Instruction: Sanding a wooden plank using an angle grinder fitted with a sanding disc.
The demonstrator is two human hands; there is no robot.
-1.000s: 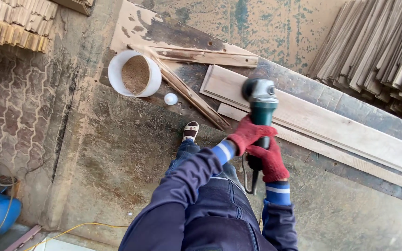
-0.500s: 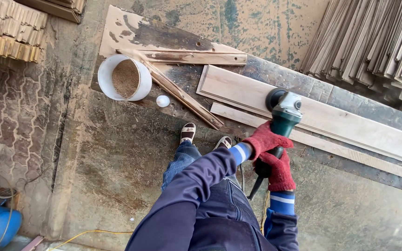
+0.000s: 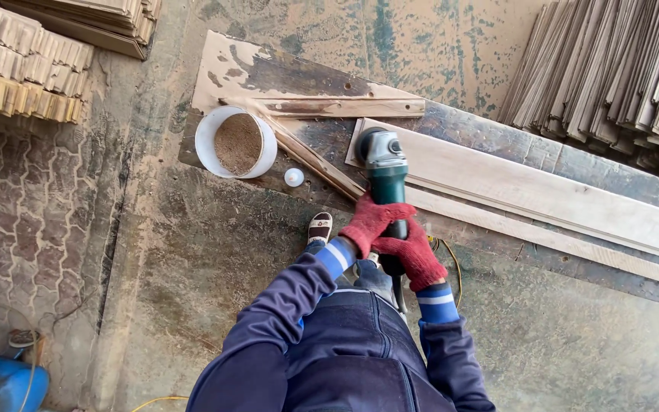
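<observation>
- Angle grinder: green cylindrical body with a grey metal gear head; the round head rests over the near end of the long pale board, at the left end of the bench.
- Left hand: in a red knitted glove with a blue-and-white striped cuff; fingers clenched around the grinder's body just behind the head.
- Right hand: gloved alike; fingers wrapped around the rear of the grinder's handle, touching the left hand.
- Cable: thin and yellow, looping beside the right hand.
- Long pale board: flat, smooth, light wood, lying lengthwise on the bench, with a narrower strip along its near edge.
- Bench: dark, worn surface with pale patches of scuffed paint.
- Two rough battens: weathered and splintery, meeting in a V to the left of the grinder.
- White bucket: round, filled with fine brown sawdust.
- Small white cap: round, just beside the bucket.
- Stacked slats: thin grey-brown strips, bundled at upper right.
- Floor: dusty, stained concrete.
</observation>
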